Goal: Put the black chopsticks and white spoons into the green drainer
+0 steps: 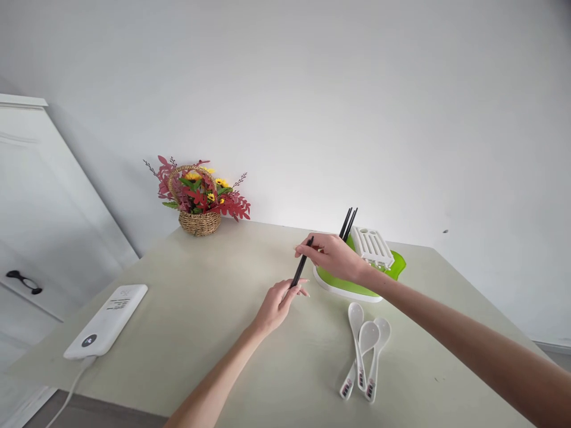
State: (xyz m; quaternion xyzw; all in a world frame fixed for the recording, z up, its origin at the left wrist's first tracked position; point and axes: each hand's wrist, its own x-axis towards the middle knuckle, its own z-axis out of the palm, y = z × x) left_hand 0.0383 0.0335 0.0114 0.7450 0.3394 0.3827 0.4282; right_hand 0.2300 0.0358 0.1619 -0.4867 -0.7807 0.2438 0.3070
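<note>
Black chopsticks (301, 266) are held tilted above the table, one end in each hand. My left hand (277, 304) pinches their lower end between thumb and fingers. Up at the other end, my right hand (329, 254) grips them with its fingertips. Behind my right wrist stands a green and white utensil holder (375, 246) with a slotted white top. More black chopsticks (348, 223) rise from its left side. My right hand and forearm hide part of this holder. Three white spoons (368, 339) lie overlapping on the table, below my right forearm.
A wicker basket (200, 223) of red and yellow flowers stands at the table's back left, near the wall. On the left edge lies a white power bank (107, 321) with a cable (74, 389) running off the table. A white cabinet (49, 196) stands at far left.
</note>
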